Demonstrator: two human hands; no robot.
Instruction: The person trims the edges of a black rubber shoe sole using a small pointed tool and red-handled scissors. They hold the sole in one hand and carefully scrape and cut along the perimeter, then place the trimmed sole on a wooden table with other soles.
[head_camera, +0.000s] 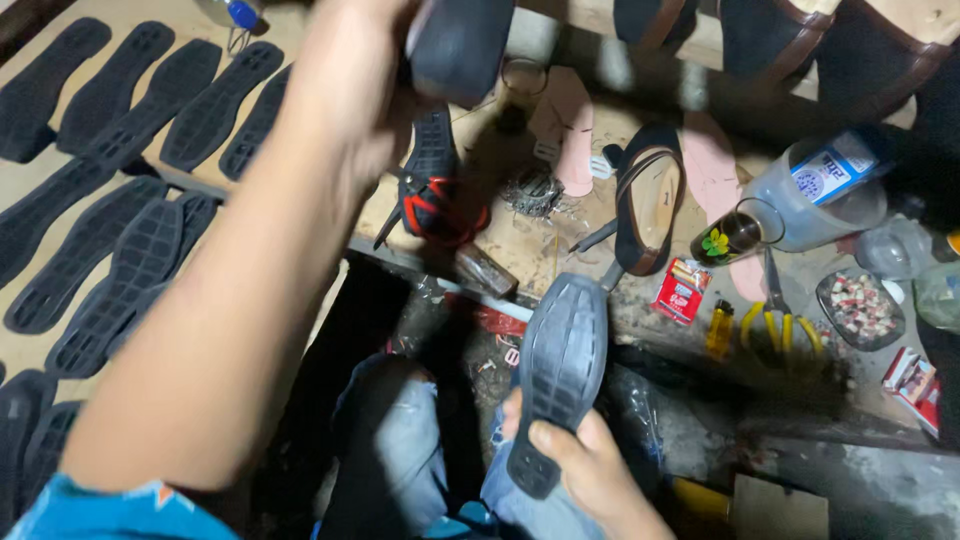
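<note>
Right hand (585, 465), at 6 o'clock, is gripping a dark rubber sole (560, 375) by its heel, thumb pressing across the tread, toe pointing to 12 o'clock above the knees (400, 440). Left arm is stretching diagonally toward 12 o'clock; left hand (350, 85) is closing around a blurred dark object (460, 45), fingers hidden. Further out, a sandal (648, 200) is lying on the workbench (560, 245); rows of soles (120, 200) are lying at 9 o'clock.

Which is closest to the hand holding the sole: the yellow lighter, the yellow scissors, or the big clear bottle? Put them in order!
From the right hand, in the head view:
1. Yellow lighter, up and to its right on the bench edge.
2. Yellow scissors, just right of the lighter.
3. Clear bottle, lying far up at the right.
</note>
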